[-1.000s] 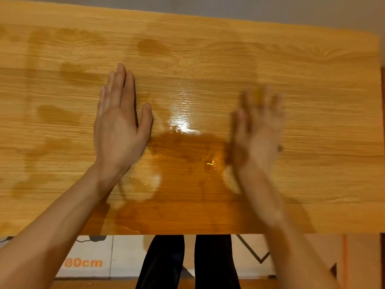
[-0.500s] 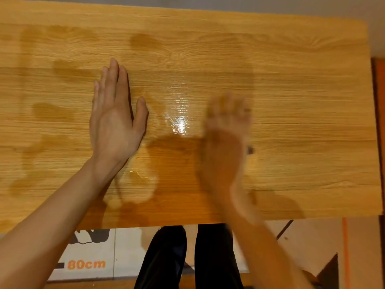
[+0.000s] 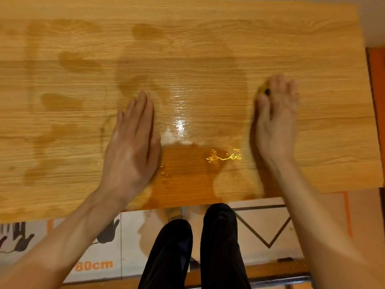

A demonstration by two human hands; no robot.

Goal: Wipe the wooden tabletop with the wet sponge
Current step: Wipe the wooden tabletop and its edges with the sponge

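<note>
Water film (image 3: 187, 170) lies dark and glossy on the near middle of the tabletop (image 3: 62, 142), and I take that wet patch as my landmark. Just left of it my left hand (image 3: 133, 147) lies palm down on the wood, fingers straight and together, pointing toward the far edge, holding nothing. Right of the patch, and a little farther from me, my right hand (image 3: 275, 122) is curled over the sponge (image 3: 263, 88), pressing it onto the wood. Only a small yellowish corner with a dark spot shows between the thumb and the first finger; the remainder is hidden under the palm, and that hand is slightly blurred. A bright glare (image 3: 180, 126) sits at the far edge of the patch, between my two hands. Fainter damp smears (image 3: 79, 63) mark the wood to the far left of the patch and beyond it. On the near side of the patch, past the tabletop edge, I see my legs in black trousers (image 3: 218, 243) and, left of them, a floor mat (image 3: 93, 265) printed with "80cm" and dark hand shapes.
</note>
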